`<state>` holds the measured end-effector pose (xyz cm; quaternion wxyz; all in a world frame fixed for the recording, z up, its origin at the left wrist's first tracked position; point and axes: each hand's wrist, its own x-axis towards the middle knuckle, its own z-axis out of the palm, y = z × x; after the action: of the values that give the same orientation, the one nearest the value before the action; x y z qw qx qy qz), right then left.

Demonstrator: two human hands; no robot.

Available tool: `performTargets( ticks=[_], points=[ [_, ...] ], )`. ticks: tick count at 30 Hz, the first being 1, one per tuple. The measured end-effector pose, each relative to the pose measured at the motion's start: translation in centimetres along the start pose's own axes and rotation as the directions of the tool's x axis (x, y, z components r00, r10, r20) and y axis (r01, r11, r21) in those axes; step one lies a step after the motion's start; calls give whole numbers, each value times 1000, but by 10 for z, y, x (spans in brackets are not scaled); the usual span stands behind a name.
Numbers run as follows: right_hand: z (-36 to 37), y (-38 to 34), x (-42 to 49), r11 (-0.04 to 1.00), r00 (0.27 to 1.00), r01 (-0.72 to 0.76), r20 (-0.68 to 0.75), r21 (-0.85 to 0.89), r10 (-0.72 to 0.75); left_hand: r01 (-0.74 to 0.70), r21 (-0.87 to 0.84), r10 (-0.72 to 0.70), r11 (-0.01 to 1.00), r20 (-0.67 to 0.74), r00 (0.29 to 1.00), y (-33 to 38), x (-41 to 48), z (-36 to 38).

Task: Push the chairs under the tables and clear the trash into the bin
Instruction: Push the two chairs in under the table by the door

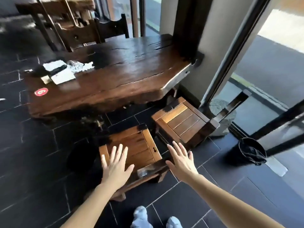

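Both my hands are open with fingers spread and hold nothing: my left hand (115,168) hovers over the slatted seat of the near wooden chair (138,145), and my right hand (182,163) is at that chair's right edge; whether either touches it, I cannot tell. This chair stands clear of the long dark table (128,71). A second chair (181,122) sits just beside it, by the table's end. Papers and crumpled wrappers (62,69) lie on the table's far left part. A black lined bin (251,152) stands on the dark tiled floor to my right.

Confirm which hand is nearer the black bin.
Right. The right hand hovers off the right edge of the near chair, toward the bin; the left hand is over its seat, farther off.
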<state>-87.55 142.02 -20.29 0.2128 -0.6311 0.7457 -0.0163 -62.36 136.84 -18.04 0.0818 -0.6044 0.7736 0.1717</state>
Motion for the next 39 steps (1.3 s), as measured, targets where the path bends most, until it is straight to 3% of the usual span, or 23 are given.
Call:
performTargets(
  ticks=[1,3,4,6,12,15,19,25,31,34,39],
  points=[
    [-1,11,1,998,998,-58,18,22,58,11,-22,-11,1000,-4,1000,-6,1,2],
    [0,24,20,1000,990,-16,141,3,15,202,-90,-199,975,41,979,-20,-22,15],
    [0,33,15,999,986,-47,157,-6,48,216,-103,-212,971,46,976,-26,-27,25],
    [3,43,26,999,984,49,170,-19,-45,368,-118,-362,922,70,930,-38,-49,43],
    [12,45,52,962,968,219,162,-165,-192,515,-152,-513,844,55,857,-42,-51,60],
    [21,37,58,954,967,236,139,-184,-212,520,-145,-524,842,16,852,-42,-51,66],
    [29,42,64,958,968,243,-30,-152,-251,491,-159,-498,857,-4,867,-43,-50,68],
    [31,34,86,955,961,264,-48,-137,-272,467,-176,-472,866,13,881,-57,-26,58],
    [18,42,109,941,945,319,-41,-114,-326,463,-167,-473,870,-20,881,-44,-17,60],
    [15,44,112,941,947,310,-41,-134,-318,452,-162,-452,877,41,891,-45,-13,59],
    [2,33,116,950,965,257,103,-178,-242,446,-138,-434,884,111,894,-47,-11,53]
  ],
)
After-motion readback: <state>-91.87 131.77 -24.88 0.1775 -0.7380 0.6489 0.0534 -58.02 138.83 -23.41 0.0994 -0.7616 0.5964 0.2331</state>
